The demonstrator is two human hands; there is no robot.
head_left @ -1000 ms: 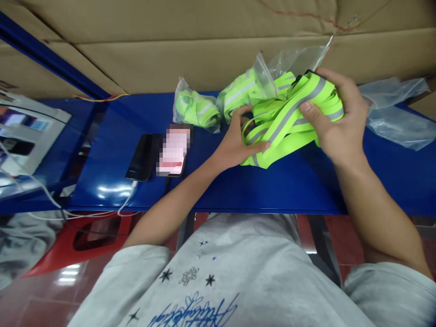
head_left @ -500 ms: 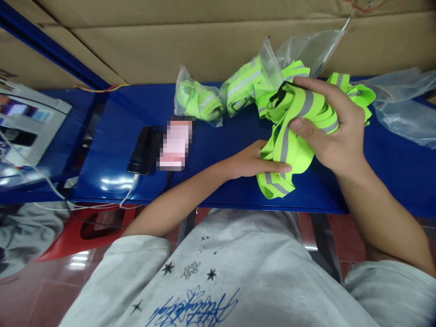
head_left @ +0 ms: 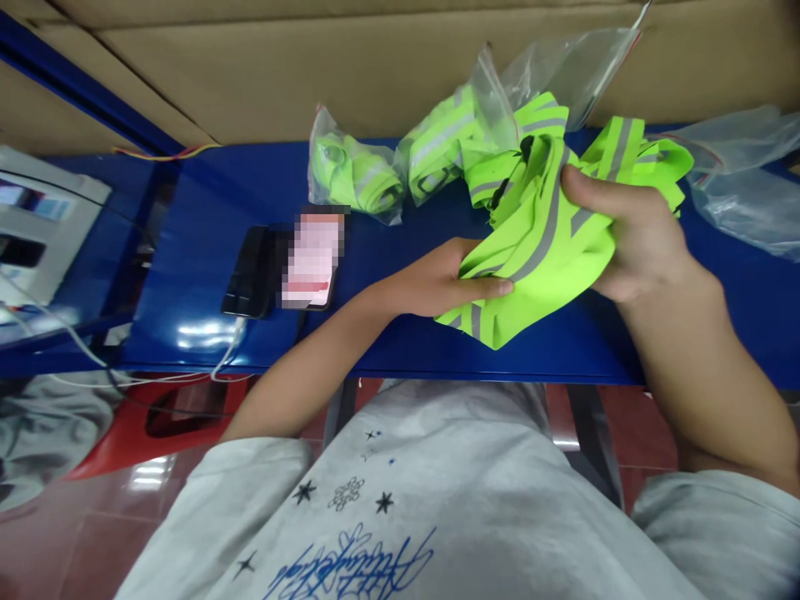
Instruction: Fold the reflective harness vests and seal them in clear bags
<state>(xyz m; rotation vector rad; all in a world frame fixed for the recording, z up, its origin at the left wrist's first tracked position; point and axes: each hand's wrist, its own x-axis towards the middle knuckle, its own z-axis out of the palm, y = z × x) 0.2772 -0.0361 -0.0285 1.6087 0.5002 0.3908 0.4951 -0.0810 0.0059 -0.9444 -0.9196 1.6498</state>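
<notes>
A bundle of neon-yellow reflective straps (head_left: 543, 258) with grey stripes is stretched between my hands above the blue table (head_left: 387, 342). My left hand (head_left: 459, 279) pinches its lower left end, thumb on top. My right hand (head_left: 643, 225) grips the upper right side, thumb over the folds and the other fingers hidden behind. Black pieces show at the bundle's upper left. Just behind it lie more loose yellow straps (head_left: 631, 154), partly covered by my right hand and the bundle.
Along the back stand a bagged strap roll (head_left: 359, 175) and a second bagged roll (head_left: 441, 146). Empty clear bags (head_left: 743, 192) lie at right. On the left are a black phone (head_left: 247, 271) on a white cable and a phone with a blurred screen (head_left: 312, 258). Cardboard (head_left: 312, 67) walls the back.
The strap bundle has been pulled out longer and flatter. My right hand has shifted slightly right and turned, its fingers now behind the straps; my left hand has moved a little left.
</notes>
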